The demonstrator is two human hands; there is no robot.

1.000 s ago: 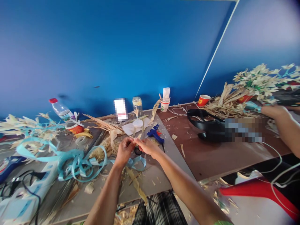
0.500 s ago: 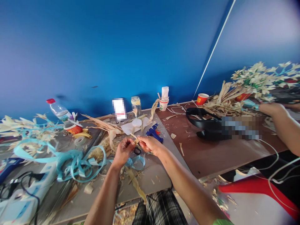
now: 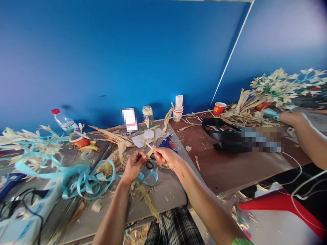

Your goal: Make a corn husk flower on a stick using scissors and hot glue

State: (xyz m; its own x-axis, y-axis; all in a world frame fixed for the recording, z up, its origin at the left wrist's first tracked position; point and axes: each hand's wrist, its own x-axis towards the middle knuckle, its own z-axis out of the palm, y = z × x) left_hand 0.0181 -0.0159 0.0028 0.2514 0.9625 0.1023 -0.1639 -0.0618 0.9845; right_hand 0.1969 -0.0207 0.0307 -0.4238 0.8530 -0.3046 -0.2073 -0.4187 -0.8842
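On my feed, the table [image 3: 170, 185] is moderately lit, and the blue wall [image 3: 153, 51] beyond its far edge pales into haze at both sides. Soft shadows fall behind the bottle [image 3: 63, 120] and jar [image 3: 148, 111]. I see the left hand [image 3: 134, 166] and right hand [image 3: 165, 156] fairly crisply; toward the table's right end, detail smears and stretches. Pixelation hides an upright screen [image 3: 130, 120].

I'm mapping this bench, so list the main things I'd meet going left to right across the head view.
Bottle with a red cap, left hand, pale strip, right hand, red cup near the wall, white flowers at far right.
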